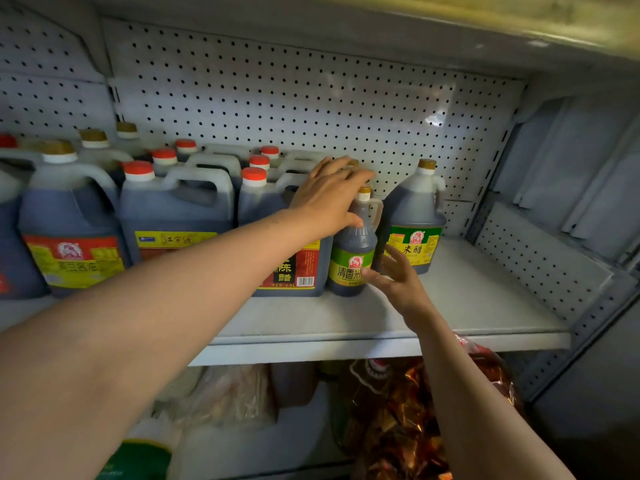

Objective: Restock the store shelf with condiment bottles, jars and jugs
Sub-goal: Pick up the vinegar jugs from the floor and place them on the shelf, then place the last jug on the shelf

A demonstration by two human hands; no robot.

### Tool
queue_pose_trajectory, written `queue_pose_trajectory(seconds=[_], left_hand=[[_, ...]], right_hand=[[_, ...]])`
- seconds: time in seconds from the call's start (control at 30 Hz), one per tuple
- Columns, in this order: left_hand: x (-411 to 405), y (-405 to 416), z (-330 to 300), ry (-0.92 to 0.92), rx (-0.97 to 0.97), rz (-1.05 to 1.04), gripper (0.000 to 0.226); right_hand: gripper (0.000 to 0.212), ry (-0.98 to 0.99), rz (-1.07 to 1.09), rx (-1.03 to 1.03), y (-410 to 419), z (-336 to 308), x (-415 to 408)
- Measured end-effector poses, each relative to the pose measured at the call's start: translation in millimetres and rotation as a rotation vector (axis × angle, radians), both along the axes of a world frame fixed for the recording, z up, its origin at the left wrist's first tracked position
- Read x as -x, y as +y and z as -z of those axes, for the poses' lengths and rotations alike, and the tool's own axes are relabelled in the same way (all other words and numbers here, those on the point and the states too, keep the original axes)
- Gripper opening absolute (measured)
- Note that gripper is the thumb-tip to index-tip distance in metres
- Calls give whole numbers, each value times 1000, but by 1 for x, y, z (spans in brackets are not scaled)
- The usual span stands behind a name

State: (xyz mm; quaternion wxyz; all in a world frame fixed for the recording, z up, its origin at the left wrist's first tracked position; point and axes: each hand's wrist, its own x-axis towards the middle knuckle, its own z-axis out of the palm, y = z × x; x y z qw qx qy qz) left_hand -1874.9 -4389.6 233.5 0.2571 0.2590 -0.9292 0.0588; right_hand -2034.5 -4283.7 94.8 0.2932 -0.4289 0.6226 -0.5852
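Head view: left hand (329,195), fingers curled over the shoulder and neck of small vinegar bottle (352,251); right hand (394,277), fingers spread loose, touching its label. Bottle upright on shelf (467,306), between red-capped jug (284,237) and larger vinegar jug (414,223).

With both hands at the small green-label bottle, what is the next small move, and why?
Probably let go and draw both hands back. The small green-label bottle already stands upright on the shelf, between the red-label jug and the bigger green-label jug. The left hand holds its neck; the right hand is open beside its label.
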Motion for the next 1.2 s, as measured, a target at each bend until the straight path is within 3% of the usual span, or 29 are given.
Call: queue_pose_trajectory(seconds=[0.17,0.27,0.4,0.63,0.83,1.2], left_hand=[[-55,28,10,215,-200,64,82],[-97,43,28,282,-378,61,74],[-170,62,70,163,-564,20,72],[-312,90,172,17,-751,7,65],[-406,122,240,-155,-832,-104,70],[-478,206,324,-151,-983,-263,67]], right_hand=[[103,97,183,-21,45,-14,-37],[97,208,252,-56,72,-18,-74],[71,323,288,-176,100,-8,-138],[65,661,268,-415,142,47,-285],[66,751,100,-599,188,98,-369],[66,654,-40,-677,245,185,-435]])
